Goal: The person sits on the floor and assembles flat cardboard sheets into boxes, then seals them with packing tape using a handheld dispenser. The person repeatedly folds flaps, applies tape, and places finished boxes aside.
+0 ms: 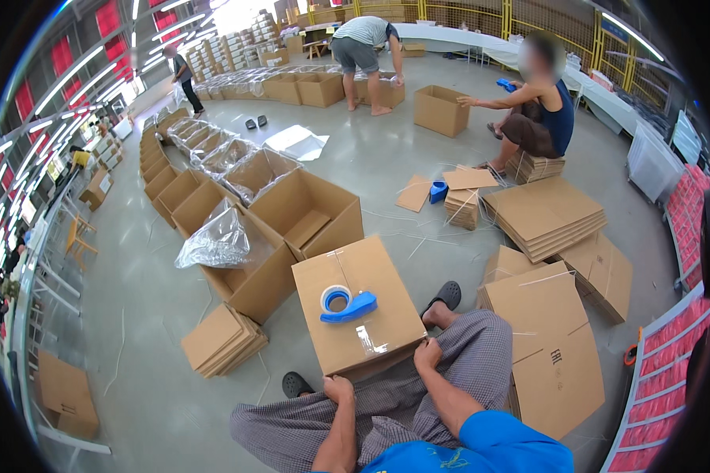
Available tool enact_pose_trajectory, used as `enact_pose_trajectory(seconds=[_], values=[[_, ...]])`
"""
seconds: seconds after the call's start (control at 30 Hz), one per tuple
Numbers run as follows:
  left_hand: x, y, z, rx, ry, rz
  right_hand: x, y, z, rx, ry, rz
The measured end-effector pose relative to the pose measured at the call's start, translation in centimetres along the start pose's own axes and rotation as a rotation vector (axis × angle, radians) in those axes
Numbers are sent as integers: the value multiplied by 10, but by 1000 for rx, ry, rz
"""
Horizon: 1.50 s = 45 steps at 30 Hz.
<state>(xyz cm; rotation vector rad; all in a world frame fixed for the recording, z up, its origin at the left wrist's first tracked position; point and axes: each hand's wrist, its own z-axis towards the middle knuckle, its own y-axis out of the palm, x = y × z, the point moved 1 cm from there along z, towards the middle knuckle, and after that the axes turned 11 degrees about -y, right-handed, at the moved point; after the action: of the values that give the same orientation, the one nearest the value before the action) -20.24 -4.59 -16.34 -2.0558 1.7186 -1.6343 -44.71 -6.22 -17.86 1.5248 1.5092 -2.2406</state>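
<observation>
A closed cardboard box (371, 280) stands on the floor right in front of me, its top seam taped. A blue tape dispenser (347, 304) with a clear roll lies on top of it. My left hand (338, 388) grips the box's near bottom edge on the left. My right hand (427, 354) holds the same near edge on the right. My knees in checked trousers sit on either side, with dark sandals on my feet.
Open boxes (308, 213), one lined with a clear plastic bag (217, 240), stand in a long row to the left. Flat cardboard stacks (548, 347) lie to my right and at my left (222, 339). A seated person (540, 118) and a bending person (363, 47) work farther back.
</observation>
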Motion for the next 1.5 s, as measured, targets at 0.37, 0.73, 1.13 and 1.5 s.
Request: enact_pose_trajectory(seconds=[0.37,0.73,1.13,1.5], values=[[-22,19,7,-460,-101,-738,-18,53,-35,-89,285,364],[47,-3,59,-405,-261,-622,-27,24,43,-62,341,526],[42,19,37,-131,-221,-653,6,46,48,-214,368,977],[8,10,69,-149,-427,-386,4,-3,35,-493,137,31]])
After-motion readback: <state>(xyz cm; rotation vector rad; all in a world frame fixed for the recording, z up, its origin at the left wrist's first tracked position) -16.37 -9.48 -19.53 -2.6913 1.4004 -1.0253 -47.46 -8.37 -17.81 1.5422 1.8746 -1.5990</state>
